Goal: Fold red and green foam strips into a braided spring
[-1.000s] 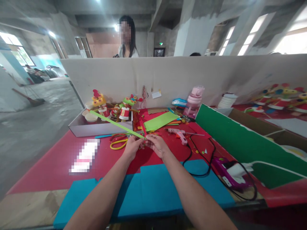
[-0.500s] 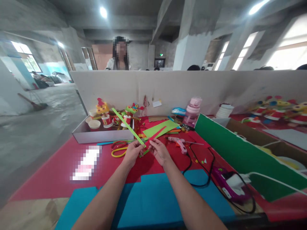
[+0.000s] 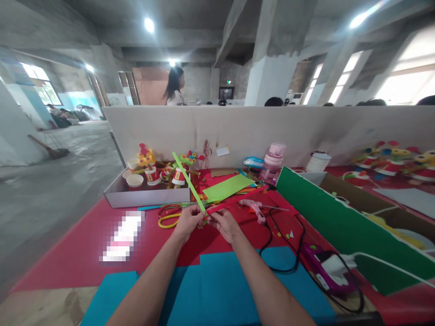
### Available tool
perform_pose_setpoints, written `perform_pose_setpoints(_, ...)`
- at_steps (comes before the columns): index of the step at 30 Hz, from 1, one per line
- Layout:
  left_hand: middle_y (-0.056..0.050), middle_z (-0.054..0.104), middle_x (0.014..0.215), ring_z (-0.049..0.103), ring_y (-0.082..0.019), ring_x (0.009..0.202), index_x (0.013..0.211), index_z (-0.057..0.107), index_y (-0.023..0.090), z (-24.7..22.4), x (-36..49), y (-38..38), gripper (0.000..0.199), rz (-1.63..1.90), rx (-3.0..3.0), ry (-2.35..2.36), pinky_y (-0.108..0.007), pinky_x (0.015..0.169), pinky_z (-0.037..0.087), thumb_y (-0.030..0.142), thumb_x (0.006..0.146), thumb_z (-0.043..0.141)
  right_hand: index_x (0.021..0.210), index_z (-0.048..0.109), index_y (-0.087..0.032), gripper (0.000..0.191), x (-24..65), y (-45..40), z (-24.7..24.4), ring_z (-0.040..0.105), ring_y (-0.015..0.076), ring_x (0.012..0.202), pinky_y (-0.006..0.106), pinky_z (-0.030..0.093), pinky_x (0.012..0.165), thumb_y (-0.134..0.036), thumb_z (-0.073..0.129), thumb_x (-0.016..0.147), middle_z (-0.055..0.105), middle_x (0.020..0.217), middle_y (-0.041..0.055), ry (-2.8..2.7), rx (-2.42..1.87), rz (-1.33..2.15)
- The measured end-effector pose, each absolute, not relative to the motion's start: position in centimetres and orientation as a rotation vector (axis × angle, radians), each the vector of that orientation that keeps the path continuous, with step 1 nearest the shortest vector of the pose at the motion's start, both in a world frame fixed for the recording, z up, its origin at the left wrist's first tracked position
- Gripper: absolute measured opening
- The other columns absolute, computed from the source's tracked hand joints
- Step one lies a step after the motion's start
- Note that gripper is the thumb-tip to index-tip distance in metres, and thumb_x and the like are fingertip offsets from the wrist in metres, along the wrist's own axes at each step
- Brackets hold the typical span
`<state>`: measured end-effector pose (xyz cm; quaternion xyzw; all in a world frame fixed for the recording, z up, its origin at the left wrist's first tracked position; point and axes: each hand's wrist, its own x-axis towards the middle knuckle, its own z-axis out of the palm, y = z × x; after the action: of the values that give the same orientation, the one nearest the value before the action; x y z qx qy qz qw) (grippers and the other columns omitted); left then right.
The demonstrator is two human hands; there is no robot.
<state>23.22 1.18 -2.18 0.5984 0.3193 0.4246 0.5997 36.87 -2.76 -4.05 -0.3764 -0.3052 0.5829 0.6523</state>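
Note:
My left hand (image 3: 190, 220) pinches the near end of a light green paper strip (image 3: 189, 180), which slants up and away to the left. Between the fingers of my right hand (image 3: 222, 222) is the end of a red paper strip (image 3: 238, 199), stretching off to the upper right. The two strip ends meet at my fingertips, crossing in a V; fingers partly hide the joint. Just left of my left hand lie scissors with yellow and red handles (image 3: 167, 222). A pink hot glue gun (image 3: 254, 209) rests to the right of my right hand.
A white box (image 3: 146, 198) with paper cups and paper figures stands back left. Behind my hands lies a green paper sheet (image 3: 228, 187). Blue sheets (image 3: 217, 285) cover the front edge. At right are a green-sided box (image 3: 326, 222), a purple power strip (image 3: 316, 267) and cables.
My hands have come closer together, bringing the strip ends to meet. The red strip has swung lower to the right, and the green strip stands steeper. A person behind the partition has turned sideways.

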Motion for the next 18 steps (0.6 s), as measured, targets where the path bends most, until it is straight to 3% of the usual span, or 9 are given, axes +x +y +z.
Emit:
perform_pose_setpoints(4, 0.002, 0.051, 0.047, 0.046, -0.009, 0.039, 0.060, 0.051, 0.016, -2.26, 23.21, 1.24, 0.029, 0.980, 1.419, 0.770, -0.022, 0.043, 0.040, 0.035, 0.068, 0.070, 0.077, 0.066, -0.015, 0.037, 36.45, -2.84, -3.94, 0.060, 0.0112, 0.058, 0.026, 0.052, 0.064, -0.033, 0.085, 0.051, 0.066, 0.064, 0.0007, -0.693, -0.851, 1.318)
perform_pose_setpoints(18, 0.000, 0.056, 0.052, 0.048, -0.008, 0.042, 0.065, 0.059, 0.012, -3.06, 23.22, 1.65, 0.032, 0.966, 1.352, 0.771, -0.022, 0.044, 0.039, 0.042, 0.068, 0.071, 0.071, 0.066, -0.017, 0.031, 35.97, -2.52, -4.49, 0.055, 0.0103, 0.055, 0.025, 0.048, 0.059, -0.039, 0.081, 0.056, 0.063, 0.060, -0.0013, -0.753, -0.928, 1.184)
